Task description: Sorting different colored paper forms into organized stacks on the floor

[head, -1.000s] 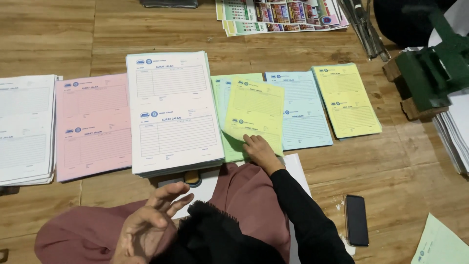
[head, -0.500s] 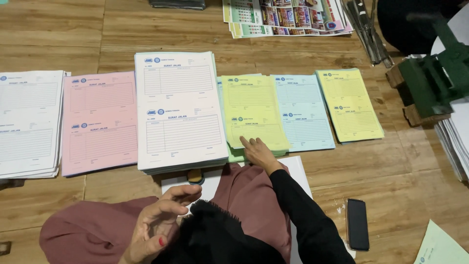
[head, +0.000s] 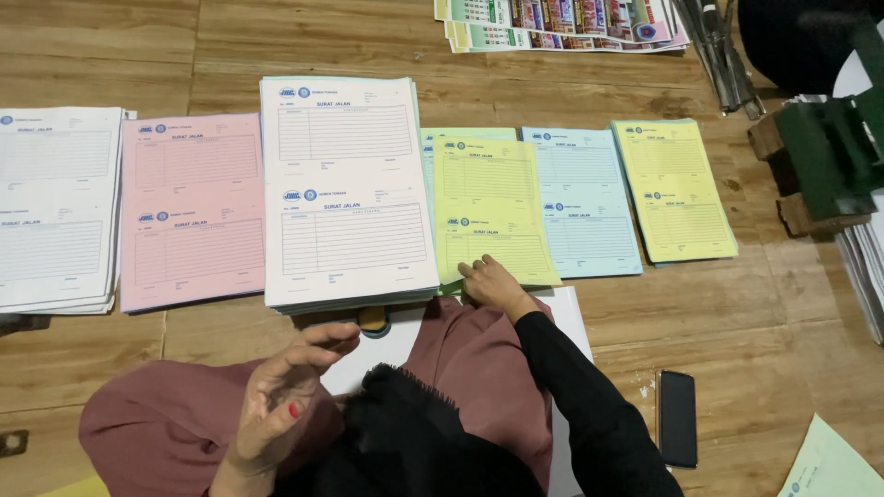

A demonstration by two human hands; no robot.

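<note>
Currently the right hand (head: 493, 285) rests fingers-flat, gripping nothing, on the thin yellow-green printed form sheet (head: 493, 207) atop the green stack, centre-right on the wooden floor (head: 737, 313): light, floppy, prob. slick, best lifted at the near corner; left hand (head: 281, 391) hovers half-curled, empty.

The right hand (head: 493, 283) lies stretched forward, palm down, fingers together and flat, the wrist straight. Its arm wears a black sleeve that runs back and to the right toward the body. The left hand (head: 281, 391) is raised close to the body, empty, palm turned sideways, fingers loosely curled and slightly spread, the thumb apart. One of its nails is painted red.
</note>
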